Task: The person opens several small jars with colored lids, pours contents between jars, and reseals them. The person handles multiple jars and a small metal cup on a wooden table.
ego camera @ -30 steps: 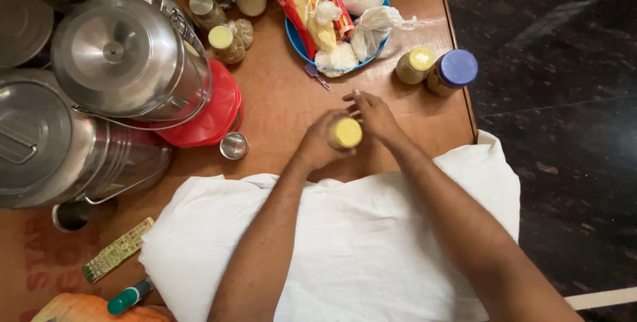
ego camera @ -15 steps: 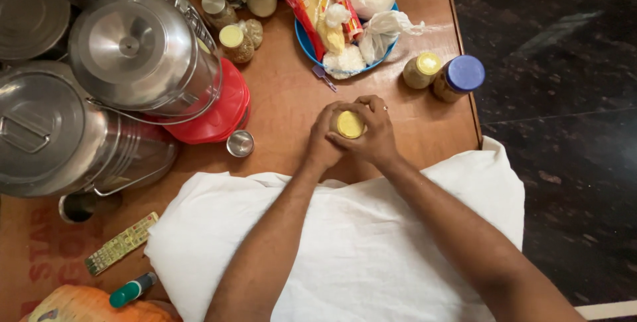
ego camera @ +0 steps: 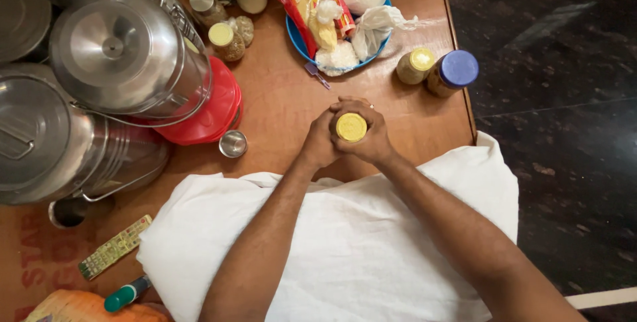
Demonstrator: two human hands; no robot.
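A small jar with a yellow lid stands on the brown table just beyond a white cloth. My left hand wraps the jar from the left. My right hand wraps it from the right, fingers curled over the far side. Only the lid shows between the two hands; the jar's body is hidden.
Big steel lidded pots and a red lid crowd the left. A small steel cup sits near them. A blue plate of packets, a yellow-lidded jar and a blue-lidded jar lie beyond. Table edge at right.
A second ago my right hand lay open beside the jar; it has since closed around it, so both hands now clasp the jar.
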